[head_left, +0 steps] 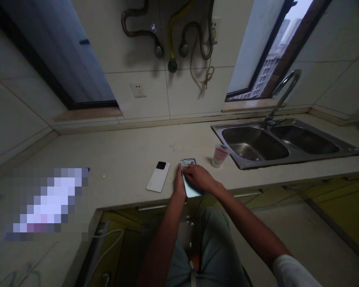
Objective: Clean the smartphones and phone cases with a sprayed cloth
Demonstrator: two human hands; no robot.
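Head view: the left hand [180, 181] is gripping the long edge of a pale blue phone [191, 189] at the front of the worktop [131, 147]; the right hand [198, 176] is touching its upper part, near the camera area. I am seeing a white phone [158, 177] lying just to the left, its black camera block facing up. A clear cup with pink bands [219, 156] is standing to the right, beside the double sink [255, 143]. A pixelated patch [50, 201] is hiding detail at far left.
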